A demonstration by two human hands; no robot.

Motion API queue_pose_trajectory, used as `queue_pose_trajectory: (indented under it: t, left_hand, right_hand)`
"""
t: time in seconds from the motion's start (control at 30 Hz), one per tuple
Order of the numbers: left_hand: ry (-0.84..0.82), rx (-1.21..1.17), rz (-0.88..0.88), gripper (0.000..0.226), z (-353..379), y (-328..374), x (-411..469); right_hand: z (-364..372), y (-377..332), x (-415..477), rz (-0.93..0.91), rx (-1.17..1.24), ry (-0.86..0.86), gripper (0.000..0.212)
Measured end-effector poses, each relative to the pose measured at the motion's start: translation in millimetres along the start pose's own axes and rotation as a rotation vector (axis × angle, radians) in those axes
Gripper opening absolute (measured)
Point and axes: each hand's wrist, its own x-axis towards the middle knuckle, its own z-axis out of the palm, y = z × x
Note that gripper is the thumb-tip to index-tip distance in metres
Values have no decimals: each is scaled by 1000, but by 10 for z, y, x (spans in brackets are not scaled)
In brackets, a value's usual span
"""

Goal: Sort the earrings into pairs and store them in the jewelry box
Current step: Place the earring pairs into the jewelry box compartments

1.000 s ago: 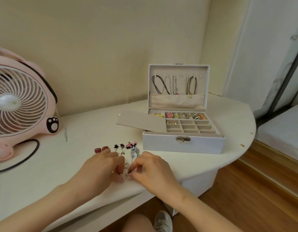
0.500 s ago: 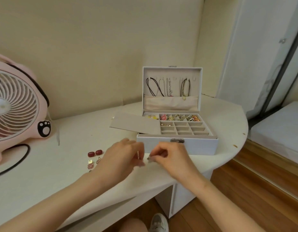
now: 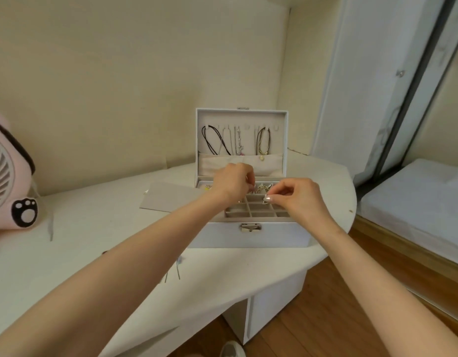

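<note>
The white jewelry box (image 3: 248, 235) stands open on the table, its lid upright with necklaces (image 3: 217, 141) hanging inside. Both my hands hover over its grid of small compartments (image 3: 258, 210). My left hand (image 3: 231, 182) is curled over the back row, where several earrings (image 3: 261, 188) lie; what it holds is hidden. My right hand (image 3: 297, 197) pinches a small silvery earring (image 3: 265, 199) between thumb and forefinger above the middle compartments. A few thin earrings (image 3: 177, 266) lie on the table below my left forearm, partly hidden.
A pink desk fan (image 3: 9, 176) stands at the far left. A grey flat insert (image 3: 168, 197) lies left of the box. The white table (image 3: 94, 228) curves to an edge at right, with wood floor (image 3: 325, 318) and a mattress (image 3: 416, 202) beyond.
Both hands lifted from the earrings near the table's front edge and moved forward and up to the box compartments, the right one carrying a small earring. The view has shifted rightward.
</note>
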Motion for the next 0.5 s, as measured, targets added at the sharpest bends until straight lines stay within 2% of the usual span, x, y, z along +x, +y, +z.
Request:
queue_pose_trajectory:
  t: [0.17,0.33,0.5]
  left_hand:
    - [-77,71,23,12,104,25,53]
    - [-95,227,85,12,192,28,58]
    - [-16,309,120,17,220,46,51]
  right_hand:
    - [-28,114,96,54,98,29,11]
    - [15,154,254,62,84,27,7]
    - [144,176,447,61,-116,-64,6]
